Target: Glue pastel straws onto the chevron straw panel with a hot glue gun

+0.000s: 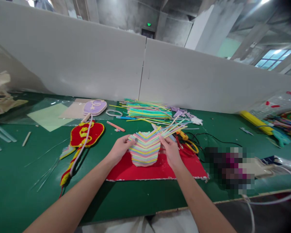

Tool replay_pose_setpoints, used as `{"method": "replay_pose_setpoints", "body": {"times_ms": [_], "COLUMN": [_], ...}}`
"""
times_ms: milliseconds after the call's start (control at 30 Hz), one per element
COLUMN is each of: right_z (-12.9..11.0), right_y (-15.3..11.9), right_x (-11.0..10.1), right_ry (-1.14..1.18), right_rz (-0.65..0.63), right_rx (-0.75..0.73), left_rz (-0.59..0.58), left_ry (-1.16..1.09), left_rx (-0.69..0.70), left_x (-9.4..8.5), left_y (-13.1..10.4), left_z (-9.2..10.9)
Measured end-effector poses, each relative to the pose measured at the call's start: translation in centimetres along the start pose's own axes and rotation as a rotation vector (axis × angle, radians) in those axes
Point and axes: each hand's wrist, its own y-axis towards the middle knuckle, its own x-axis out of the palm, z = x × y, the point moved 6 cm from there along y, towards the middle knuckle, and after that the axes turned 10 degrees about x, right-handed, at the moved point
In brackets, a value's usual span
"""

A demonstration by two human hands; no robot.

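Between my two hands is a panel of pastel pipe cleaners (145, 152), laid side by side in V-shaped stripes of yellow, pink, blue and green. Its left edge is pinched by my left hand (122, 147), thumb on the near face. At the upper right edge, my right hand (170, 148) grips it where several loose stem ends fan out to the right. The panel is tilted up above a red board (184, 165) with a frayed white edge. Fingers behind the panel are hidden.
Bundled pipe cleaners (149, 112) lie at the back. Left are a red and yellow fan-shaped craft (83, 136) and a purple one (95, 107). Orange-handled pliers (183, 135), black cable and a blurred object (229, 168) lie right. A white partition (87, 61) stands behind.
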Motion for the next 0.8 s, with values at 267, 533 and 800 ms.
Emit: {"method": "replay_pose_setpoints", "body": {"times_ms": [267,533,800], "right_z": [-0.13,0.2,0.74], "right_y": [-0.19,-0.08,0.4], "right_x": [0.04,0.34,0.17], "right_ry": [0.007,0.018,0.032], "right_rz": [0.003,-0.009,0.006], "right_rx": [-0.034,-0.06,-0.076], "left_rz": [0.023,-0.003,0.04], "left_ry": [-0.032,-0.033,-0.017], "left_rx": [-0.03,-0.009,0.009], "left_x": [-0.39,-0.43,-0.75], "left_y": [-0.07,0.05,0.09], "left_z": [-0.67,-0.65,-0.67]}}
